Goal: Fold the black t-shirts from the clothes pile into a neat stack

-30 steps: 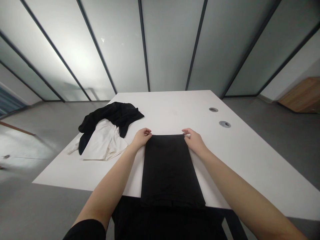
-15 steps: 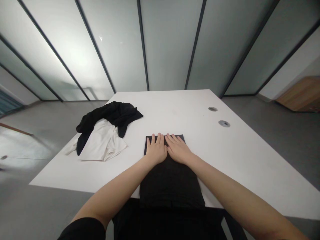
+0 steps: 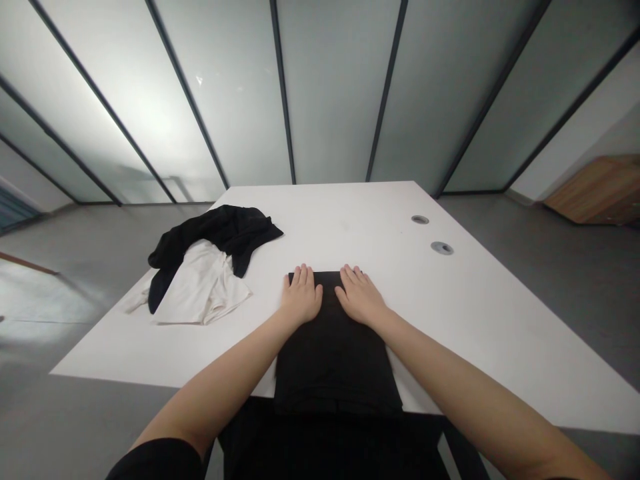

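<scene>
left hand (image 3: 301,295) and right hand (image 3: 361,297), flat and apart, on a soft folded black cloth (image 3: 334,360)

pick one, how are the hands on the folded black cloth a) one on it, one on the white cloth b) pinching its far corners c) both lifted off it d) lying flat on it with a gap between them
d, the left hand and right hand both rest palm down near the far end of the folded black cloth, apart from each other.

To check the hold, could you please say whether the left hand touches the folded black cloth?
Touching: the head view shows the left hand lying flat on the folded black cloth.
</scene>
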### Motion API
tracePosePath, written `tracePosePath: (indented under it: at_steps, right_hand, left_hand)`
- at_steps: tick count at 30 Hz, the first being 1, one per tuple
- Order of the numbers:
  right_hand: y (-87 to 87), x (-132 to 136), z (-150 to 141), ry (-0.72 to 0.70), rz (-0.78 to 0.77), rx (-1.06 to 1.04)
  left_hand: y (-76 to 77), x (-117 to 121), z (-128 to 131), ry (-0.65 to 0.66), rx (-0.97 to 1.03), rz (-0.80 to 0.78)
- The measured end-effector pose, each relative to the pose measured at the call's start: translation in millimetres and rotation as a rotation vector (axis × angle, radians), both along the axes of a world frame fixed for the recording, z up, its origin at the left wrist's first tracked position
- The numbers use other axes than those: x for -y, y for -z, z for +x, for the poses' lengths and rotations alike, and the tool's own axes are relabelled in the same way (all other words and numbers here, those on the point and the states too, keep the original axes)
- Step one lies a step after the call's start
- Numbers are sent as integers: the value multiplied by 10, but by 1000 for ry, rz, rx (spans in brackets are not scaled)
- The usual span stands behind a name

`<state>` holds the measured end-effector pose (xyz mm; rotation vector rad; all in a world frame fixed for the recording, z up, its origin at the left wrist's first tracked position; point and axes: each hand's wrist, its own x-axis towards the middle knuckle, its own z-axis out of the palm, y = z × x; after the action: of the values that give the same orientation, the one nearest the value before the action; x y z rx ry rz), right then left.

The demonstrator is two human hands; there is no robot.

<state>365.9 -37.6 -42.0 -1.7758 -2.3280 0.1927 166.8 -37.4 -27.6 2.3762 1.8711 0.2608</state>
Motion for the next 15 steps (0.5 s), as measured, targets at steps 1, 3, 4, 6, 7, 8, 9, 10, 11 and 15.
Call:
tracePosePath:
  at_steps: [1,3,4,6,7,8,9,10,11,15]
  right_hand:
    - [18,-27,30,3,6,-9]
    - [48,-76,88,13,23,-17]
    - [60,-94,116,22,29,-19]
    - [82,-117,171,48,31,-26]
    - [93,-123,198,64,28,-33]
    - [105,-128,226,79,24,-45]
    - [117,-132,254,92,23,-59]
    - [128,-137,280,105,24,-74]
    - [134,-142,304,117,28,-89]
    - [80,-147,318,147,74,-98]
  left_hand:
    - [7,-21,-6,0,4,5]
    - [14,-67,-20,-4,7,8]
    - [15,-91,-33,-10,7,2]
    - [16,-136,-73,-33,5,-18]
    - [18,-156,-102,-49,3,-27]
    - [22,-176,-135,-66,2,-32]
    - [27,-194,-170,-83,3,-30]
    - [33,-212,-207,-97,5,-24]
    - [36,-229,-243,-109,7,-16]
    - [-3,-258,-323,-136,13,56]
